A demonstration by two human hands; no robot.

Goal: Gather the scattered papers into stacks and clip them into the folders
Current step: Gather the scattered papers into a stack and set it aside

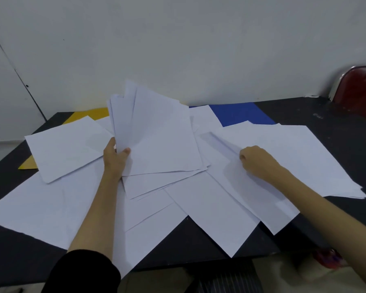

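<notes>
while spread dark under everything, table (pixel 317 132) fills the lower frame from 9 o'clock to 3 o'clock, butted against a pale wall (pixel 178 39) at 12 o'clock. strewn across its middle, scattered papers (pixel 209 204), white and overlapping, reaching from 8 o'clock to 4 o'clock and partly hanging over the near edge at 6 o'clock. peeking from under them at 1 o'clock, blue folder (pixel 237 114), flat on the table. likewise half buried at 10 o'clock, yellow folder (pixel 93 114), with one corner showing again at 9 o'clock. at 2 o'clock, beyond the far table edge, red chair back (pixel 361 89). near centre, tilted up toward 12 o'clock and fanned loosely, gathered stack (pixel 154 140) of sheets, lifted off the rest. clamped on its lower left edge, left hand (pixel 114 159), thumb on top and fingers behind the sheets, black sleeve (pixel 82 273) at 7 o'clock. at 4 o'clock from centre, right hand (pixel 258 161), knuckles up and fingers curled down onto a sheet; whether pinching it or only pressing, cannot tell.
</notes>
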